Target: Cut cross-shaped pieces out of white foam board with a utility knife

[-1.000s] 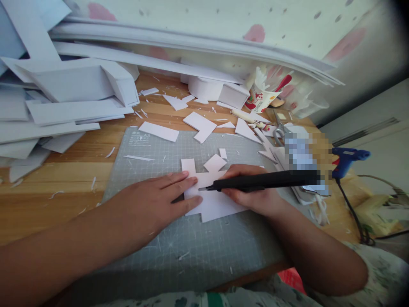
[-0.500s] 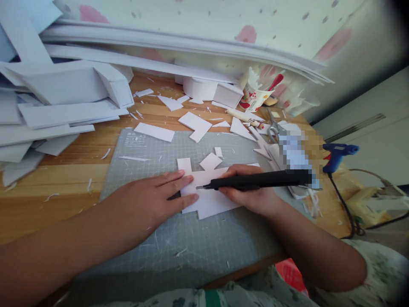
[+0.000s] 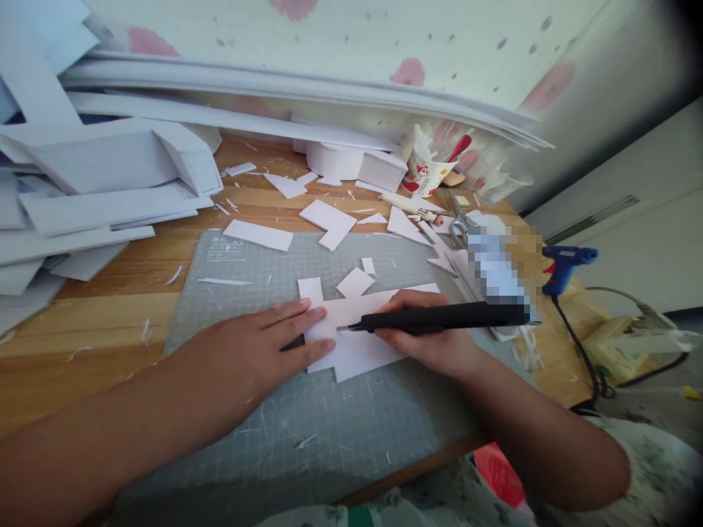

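- A printed cup (image 3: 428, 176) is standing near the wall, holding pale plastic pieces and something with a red handle; its depths are staying hidden.
- Just right of it, a clear container (image 3: 513, 187) is sitting, its contents too blurred to tell.
- The white board piece (image 3: 362, 351) is lying flat on the grey cutting mat (image 3: 263, 439), between and under both hands.
- The left hand (image 3: 258, 344) is resting palm down, fingers loosely spread over the board's left end, gripping nothing.
- The right hand (image 3: 439, 348) is closing around a black cutter (image 3: 439, 318), whose thin blade is pointing left over the board; how hard it is pressing, I cannot tell.
- Hand and cutter are covering part of the board, and a small offcut (image 3: 356, 282) is lying at its far edge.
- Grey scissors (image 3: 458, 223) and a blue glue gun (image 3: 568, 263) are lying to the right; a pixelated patch is hiding what is between.
- Folded white boards (image 3: 110, 157) are crowding the wooden table (image 3: 118, 315) at left.
- The mat's far left corner is showing "A3"; its smaller print is unreadable.
- The cup is bearing a red printed figure.
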A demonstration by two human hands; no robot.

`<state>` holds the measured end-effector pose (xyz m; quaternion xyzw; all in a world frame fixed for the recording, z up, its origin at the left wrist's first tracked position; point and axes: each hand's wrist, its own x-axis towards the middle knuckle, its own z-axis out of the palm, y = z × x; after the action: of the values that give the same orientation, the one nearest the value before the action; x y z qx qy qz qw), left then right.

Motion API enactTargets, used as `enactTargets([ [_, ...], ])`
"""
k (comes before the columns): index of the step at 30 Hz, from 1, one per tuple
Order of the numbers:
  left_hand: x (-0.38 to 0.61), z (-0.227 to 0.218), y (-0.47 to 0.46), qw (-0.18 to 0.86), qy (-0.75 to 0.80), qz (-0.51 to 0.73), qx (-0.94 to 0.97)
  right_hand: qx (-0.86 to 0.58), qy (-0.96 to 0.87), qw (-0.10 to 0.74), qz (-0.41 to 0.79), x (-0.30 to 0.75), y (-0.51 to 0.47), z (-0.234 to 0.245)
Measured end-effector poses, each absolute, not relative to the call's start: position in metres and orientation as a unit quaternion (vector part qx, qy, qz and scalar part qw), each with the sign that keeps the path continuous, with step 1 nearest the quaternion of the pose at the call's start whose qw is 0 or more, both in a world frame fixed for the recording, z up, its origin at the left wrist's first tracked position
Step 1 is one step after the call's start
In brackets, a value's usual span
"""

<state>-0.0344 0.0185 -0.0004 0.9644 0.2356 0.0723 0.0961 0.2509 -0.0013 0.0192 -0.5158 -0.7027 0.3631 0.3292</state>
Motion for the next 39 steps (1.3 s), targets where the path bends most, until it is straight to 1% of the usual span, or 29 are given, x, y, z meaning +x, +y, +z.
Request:
enactTargets([
  [7, -0.035, 0.000, 0.019, 0.096, 0.230, 0.091, 0.964, -0.509, -0.708, 0.333, 0.359, 0.256, -0.004, 0.017],
  [16, -0.036, 0.002, 0.019, 0.085, 0.237, 0.066, 0.965, -0.499, -0.698, 0.337, 0.388, 0.262, -0.004, 0.017],
  [23, -0.037, -0.002, 0.019, 0.098, 0.237, 0.072, 0.964, -0.496, -0.712, 0.328, 0.374, 0.269, -0.005, 0.021],
  [28, -0.036, -0.001, 0.018, 0.108, 0.249, 0.073, 0.960, -0.529, -0.694, 0.315, 0.372, 0.272, -0.011, 0.022],
  [39, -0.036, -0.001, 0.021, 0.080, 0.233, 0.074, 0.966, -0.540, -0.691, 0.341, 0.338, 0.273, -0.021, 0.024],
])
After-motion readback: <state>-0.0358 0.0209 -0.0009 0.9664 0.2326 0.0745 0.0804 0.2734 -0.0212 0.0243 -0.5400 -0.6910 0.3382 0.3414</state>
